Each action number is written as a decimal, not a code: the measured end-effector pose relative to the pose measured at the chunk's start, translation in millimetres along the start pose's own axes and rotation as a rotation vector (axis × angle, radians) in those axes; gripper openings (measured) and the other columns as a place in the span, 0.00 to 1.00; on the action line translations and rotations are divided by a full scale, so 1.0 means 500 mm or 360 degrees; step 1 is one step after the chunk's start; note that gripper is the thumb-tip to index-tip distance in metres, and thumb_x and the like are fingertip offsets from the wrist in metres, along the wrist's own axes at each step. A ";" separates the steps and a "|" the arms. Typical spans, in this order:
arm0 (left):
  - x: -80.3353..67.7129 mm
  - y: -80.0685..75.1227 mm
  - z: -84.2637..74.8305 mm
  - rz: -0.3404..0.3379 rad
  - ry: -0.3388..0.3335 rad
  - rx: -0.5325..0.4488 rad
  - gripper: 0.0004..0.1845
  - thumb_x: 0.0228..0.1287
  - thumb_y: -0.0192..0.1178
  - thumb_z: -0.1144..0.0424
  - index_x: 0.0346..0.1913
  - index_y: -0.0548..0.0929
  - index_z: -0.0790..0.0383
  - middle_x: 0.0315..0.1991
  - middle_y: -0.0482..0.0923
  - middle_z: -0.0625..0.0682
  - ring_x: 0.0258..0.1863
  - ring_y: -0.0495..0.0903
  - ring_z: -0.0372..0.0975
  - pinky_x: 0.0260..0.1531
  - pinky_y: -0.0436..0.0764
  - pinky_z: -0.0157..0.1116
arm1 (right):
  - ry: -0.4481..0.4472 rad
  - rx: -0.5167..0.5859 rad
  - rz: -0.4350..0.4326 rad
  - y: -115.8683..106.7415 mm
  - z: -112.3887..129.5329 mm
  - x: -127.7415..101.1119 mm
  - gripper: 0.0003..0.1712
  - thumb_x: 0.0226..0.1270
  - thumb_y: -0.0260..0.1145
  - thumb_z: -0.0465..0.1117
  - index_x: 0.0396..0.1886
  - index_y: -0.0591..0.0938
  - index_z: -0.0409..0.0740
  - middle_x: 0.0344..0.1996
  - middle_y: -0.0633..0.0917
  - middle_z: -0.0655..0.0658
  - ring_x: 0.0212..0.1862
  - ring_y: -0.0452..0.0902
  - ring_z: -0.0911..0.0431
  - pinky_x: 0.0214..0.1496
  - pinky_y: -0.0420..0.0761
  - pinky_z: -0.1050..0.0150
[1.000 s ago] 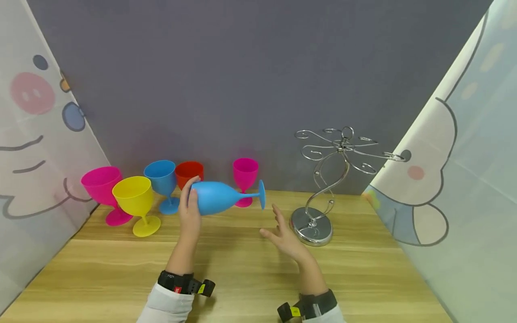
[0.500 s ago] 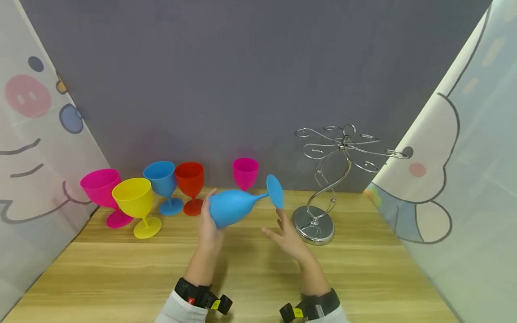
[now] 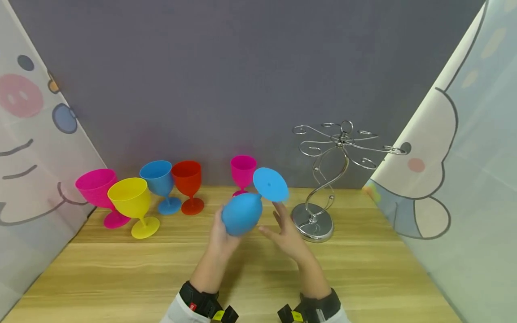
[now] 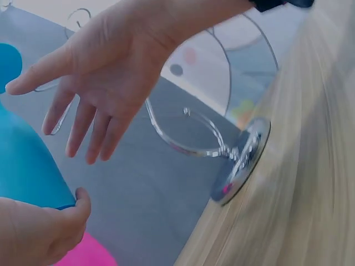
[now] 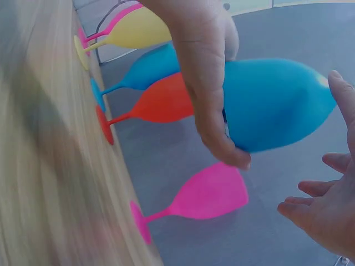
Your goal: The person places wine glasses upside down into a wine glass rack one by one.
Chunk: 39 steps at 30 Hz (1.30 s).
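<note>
My left hand [image 3: 221,234] grips the bowl of a blue goblet [image 3: 241,214] held off the wooden table [image 3: 121,278]. The goblet is tipped, with its round foot [image 3: 270,184] up and turned toward me. In the right wrist view the left hand's fingers [image 5: 206,83] wrap the blue goblet's bowl [image 5: 277,105]. My right hand [image 3: 278,224] is open with spread fingers just right of the bowl, not touching it. The left wrist view shows the right hand [image 4: 105,72] open above the blue bowl [image 4: 22,166]. A chrome hanging rack [image 3: 331,148] stands to the right on its round base [image 3: 313,223].
Along the back wall stand a large pink goblet [image 3: 97,190], a yellow goblet [image 3: 130,199], a blue goblet [image 3: 158,178], a red goblet [image 3: 187,177] and a small pink goblet [image 3: 243,168]. Printed curtains close both sides. Bare tabletop lies in front of the hands.
The left hand has carried the blue goblet to the right, toward the rack, and tilted it so its foot rises and faces me. The right hand has stayed open beside it.
</note>
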<state>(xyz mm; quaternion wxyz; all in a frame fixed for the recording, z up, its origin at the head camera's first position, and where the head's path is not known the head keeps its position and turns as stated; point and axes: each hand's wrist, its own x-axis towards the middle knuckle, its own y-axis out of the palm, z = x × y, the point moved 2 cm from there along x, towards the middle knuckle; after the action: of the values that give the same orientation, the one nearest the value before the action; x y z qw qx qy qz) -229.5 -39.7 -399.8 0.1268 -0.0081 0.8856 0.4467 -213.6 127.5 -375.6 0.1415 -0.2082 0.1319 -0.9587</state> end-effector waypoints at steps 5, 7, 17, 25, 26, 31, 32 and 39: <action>-0.012 0.008 0.016 0.0130 -0.0145 -0.0022 0.30 0.75 0.32 0.43 0.72 0.46 0.54 0.67 0.50 0.59 0.65 0.56 0.53 0.64 0.68 0.48 | -0.0021 -0.0053 0.0011 0.006 0.012 -0.003 0.55 0.59 0.72 0.39 0.76 0.47 0.36 0.76 0.50 0.35 0.77 0.43 0.37 0.74 0.52 0.41; -0.017 0.013 0.023 0.0216 -0.0188 -0.0008 0.32 0.76 0.29 0.43 0.74 0.43 0.55 0.69 0.48 0.60 0.66 0.55 0.54 0.68 0.63 0.51 | -0.0019 -0.0080 0.0017 0.007 0.017 -0.004 0.55 0.59 0.72 0.40 0.76 0.48 0.37 0.76 0.51 0.35 0.76 0.44 0.37 0.74 0.53 0.41; -0.037 0.029 0.036 0.0301 -0.0326 -0.0098 0.34 0.75 0.30 0.42 0.75 0.36 0.51 0.73 0.38 0.63 0.71 0.49 0.57 0.71 0.57 0.54 | 0.0108 -0.0104 0.0062 0.008 0.034 -0.008 0.55 0.59 0.72 0.41 0.77 0.48 0.42 0.76 0.53 0.38 0.76 0.49 0.39 0.73 0.55 0.40; -0.042 0.030 0.042 0.0384 -0.0351 -0.0025 0.33 0.76 0.29 0.42 0.76 0.38 0.51 0.72 0.41 0.62 0.69 0.52 0.55 0.69 0.64 0.49 | 0.0146 -0.0045 0.0083 0.012 0.036 -0.012 0.56 0.58 0.73 0.40 0.77 0.46 0.46 0.75 0.53 0.38 0.74 0.53 0.37 0.69 0.63 0.38; -0.043 0.030 0.044 0.0388 -0.0354 -0.0001 0.33 0.76 0.28 0.42 0.76 0.38 0.51 0.72 0.42 0.62 0.69 0.52 0.54 0.66 0.68 0.47 | 0.0157 -0.0035 0.0082 0.013 0.035 -0.012 0.56 0.58 0.73 0.40 0.77 0.46 0.47 0.75 0.53 0.39 0.74 0.54 0.37 0.68 0.64 0.37; -0.044 0.029 0.051 0.0358 -0.0335 0.0098 0.34 0.76 0.29 0.41 0.76 0.38 0.52 0.71 0.43 0.61 0.67 0.55 0.53 0.56 0.75 0.39 | 0.0199 -0.0033 0.0073 0.014 0.036 -0.015 0.56 0.58 0.73 0.41 0.77 0.47 0.49 0.75 0.54 0.39 0.73 0.56 0.36 0.64 0.69 0.36; -0.044 0.030 0.051 0.0345 -0.0334 0.0101 0.33 0.76 0.29 0.42 0.76 0.39 0.52 0.71 0.44 0.61 0.67 0.56 0.52 0.56 0.75 0.38 | 0.0204 -0.0047 0.0069 0.013 0.037 -0.015 0.56 0.58 0.73 0.41 0.77 0.47 0.48 0.74 0.55 0.38 0.72 0.57 0.36 0.64 0.69 0.36; -0.048 0.033 0.056 0.0320 -0.0376 0.0049 0.33 0.76 0.30 0.42 0.75 0.39 0.53 0.68 0.47 0.60 0.64 0.60 0.50 0.54 0.76 0.37 | 0.0199 -0.0173 0.0024 0.012 0.045 -0.017 0.57 0.55 0.74 0.43 0.76 0.48 0.45 0.73 0.58 0.37 0.71 0.60 0.37 0.67 0.65 0.37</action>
<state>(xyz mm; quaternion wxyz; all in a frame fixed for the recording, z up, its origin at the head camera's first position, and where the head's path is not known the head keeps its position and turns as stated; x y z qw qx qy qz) -202.3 -9.8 -397.0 0.1849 0.1353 0.8676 0.4413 -195.0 120.3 -360.9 0.1288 -0.1545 0.1940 -0.9602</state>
